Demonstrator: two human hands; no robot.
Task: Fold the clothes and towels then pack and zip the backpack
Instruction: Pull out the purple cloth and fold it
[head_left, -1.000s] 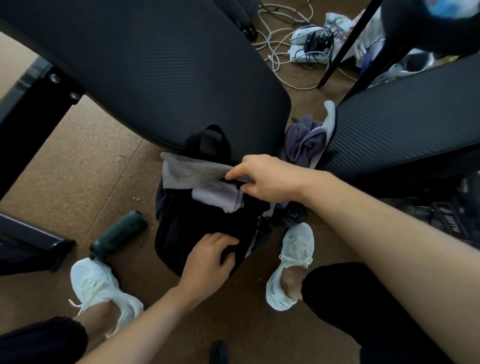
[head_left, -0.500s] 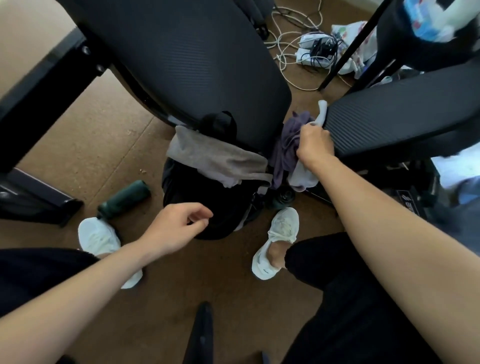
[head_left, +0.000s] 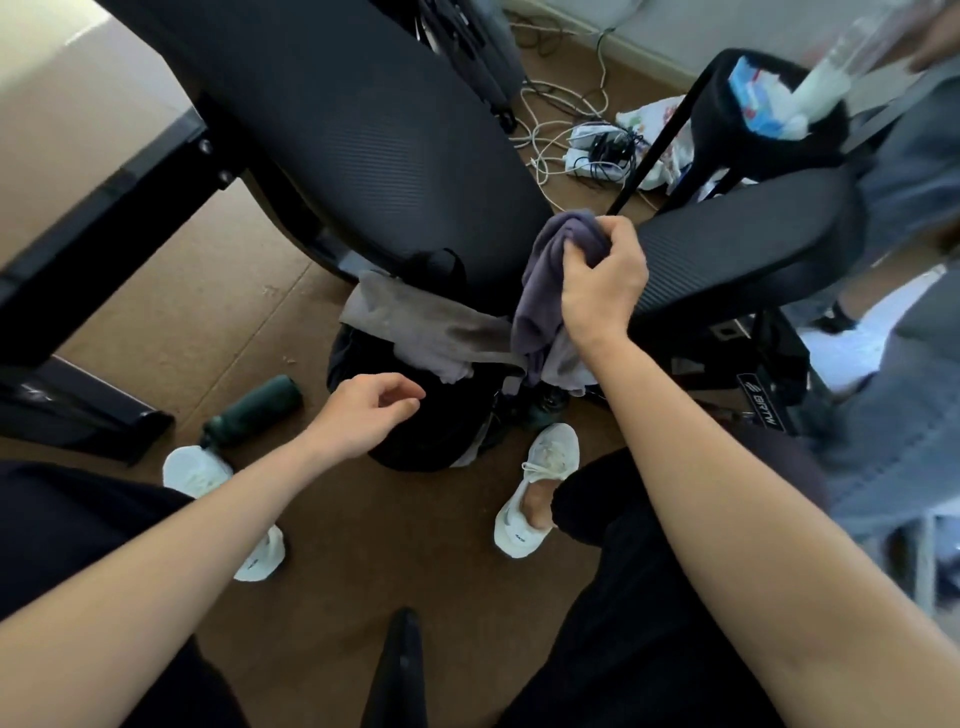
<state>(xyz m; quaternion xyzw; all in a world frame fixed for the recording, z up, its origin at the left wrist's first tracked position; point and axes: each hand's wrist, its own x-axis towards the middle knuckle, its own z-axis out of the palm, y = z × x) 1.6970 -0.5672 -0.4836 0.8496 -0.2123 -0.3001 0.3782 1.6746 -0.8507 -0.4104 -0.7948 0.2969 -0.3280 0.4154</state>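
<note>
Lift the purple garment (head_left: 537, 291) clear — bunched in the right hand (head_left: 602, 291), beside the backpack (head_left: 415, 441) (grey cloth (head_left: 426, 327) across its mouth) — then catch a free edge with the slack, empty left hand (head_left: 363, 415).

Green bottle (head_left: 253, 410); tangled cables (head_left: 597, 148)

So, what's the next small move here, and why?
Probably bring the left hand up to take a hanging edge of the purple cloth, so it can be spread and folded. The right hand grips it bunched and unfolded, while the left hand hovers over the black backpack, holding nothing.
</note>
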